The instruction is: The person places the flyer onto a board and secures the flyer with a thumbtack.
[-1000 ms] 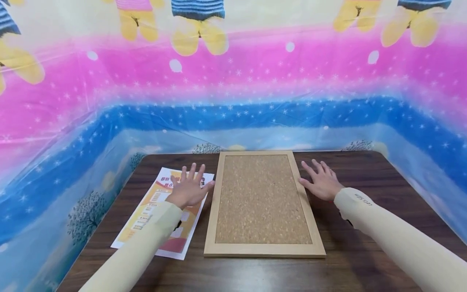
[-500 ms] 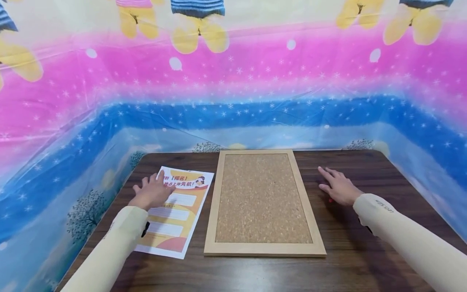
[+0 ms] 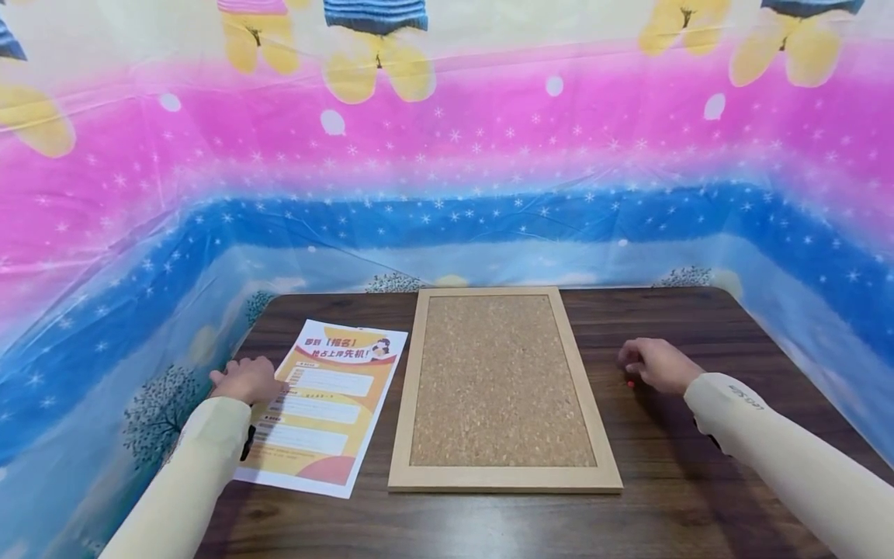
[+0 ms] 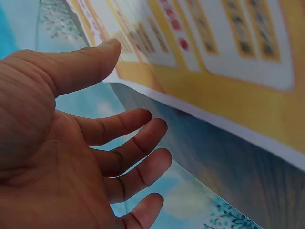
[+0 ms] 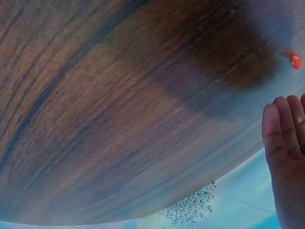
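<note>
While our left hand (image 3: pixel 244 380) spreads its thumb and fingers at the left edge of the printed sheet (image 3: pixel 327 407), whether touching we cannot tell, the framed cork board (image 3: pixel 501 380) lies right of the sheet on the worktop (image 3: pixel 503 529). Farther right, our right hand (image 3: pixel 660 365), fingers loosely extended around nothing, hovers just beside a small red object (image 5: pixel 296 61).

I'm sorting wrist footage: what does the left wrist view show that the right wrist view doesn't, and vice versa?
Only the left wrist view shows the left hand and the printed sheet. Only the right wrist view shows the right hand and a small red object. Both show the table and patterned cloth with printed foliage.
</note>
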Available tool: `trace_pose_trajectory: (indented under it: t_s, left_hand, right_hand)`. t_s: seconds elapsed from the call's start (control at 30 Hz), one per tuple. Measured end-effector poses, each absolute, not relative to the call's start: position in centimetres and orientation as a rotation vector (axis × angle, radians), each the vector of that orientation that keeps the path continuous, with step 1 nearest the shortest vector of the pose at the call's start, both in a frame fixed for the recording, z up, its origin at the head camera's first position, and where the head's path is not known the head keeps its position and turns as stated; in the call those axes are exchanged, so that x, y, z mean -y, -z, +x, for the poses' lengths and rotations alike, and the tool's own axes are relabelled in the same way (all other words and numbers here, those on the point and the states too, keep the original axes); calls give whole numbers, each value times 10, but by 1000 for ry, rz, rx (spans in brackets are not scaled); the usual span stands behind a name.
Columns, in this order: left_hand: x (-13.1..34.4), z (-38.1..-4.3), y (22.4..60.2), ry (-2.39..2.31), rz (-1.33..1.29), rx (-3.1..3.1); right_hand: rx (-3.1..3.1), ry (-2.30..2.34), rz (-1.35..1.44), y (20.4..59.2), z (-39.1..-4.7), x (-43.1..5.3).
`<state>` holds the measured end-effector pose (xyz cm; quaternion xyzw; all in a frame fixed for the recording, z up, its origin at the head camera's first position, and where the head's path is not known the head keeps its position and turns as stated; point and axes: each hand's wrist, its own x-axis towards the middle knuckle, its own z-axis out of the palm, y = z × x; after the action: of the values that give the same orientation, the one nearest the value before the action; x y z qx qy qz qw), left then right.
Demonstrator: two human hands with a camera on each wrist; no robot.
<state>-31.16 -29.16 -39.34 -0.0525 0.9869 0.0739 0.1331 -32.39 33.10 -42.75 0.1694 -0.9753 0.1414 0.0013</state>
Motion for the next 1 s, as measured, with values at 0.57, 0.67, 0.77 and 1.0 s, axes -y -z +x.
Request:
trace_pose_trajectory:
  t_s: [0.57,0.67,0.77,1.0]
  left_hand:
    - [305,-314,399,-303,-158,-2798]
    - [305,-314,400,-321,-158,-2798]
    - [307,-313,402,-341,-157,-2802]
    - [306,-309,402,-367,-115,-2813]
  right_hand:
    - [3173,-543,610,427,-319,-334]
    - [3169,-525,610,430,-321,-334]
    - [3168,-507,611,432,-322,-334]
    - [3168,-470,598,434,-323,-334]
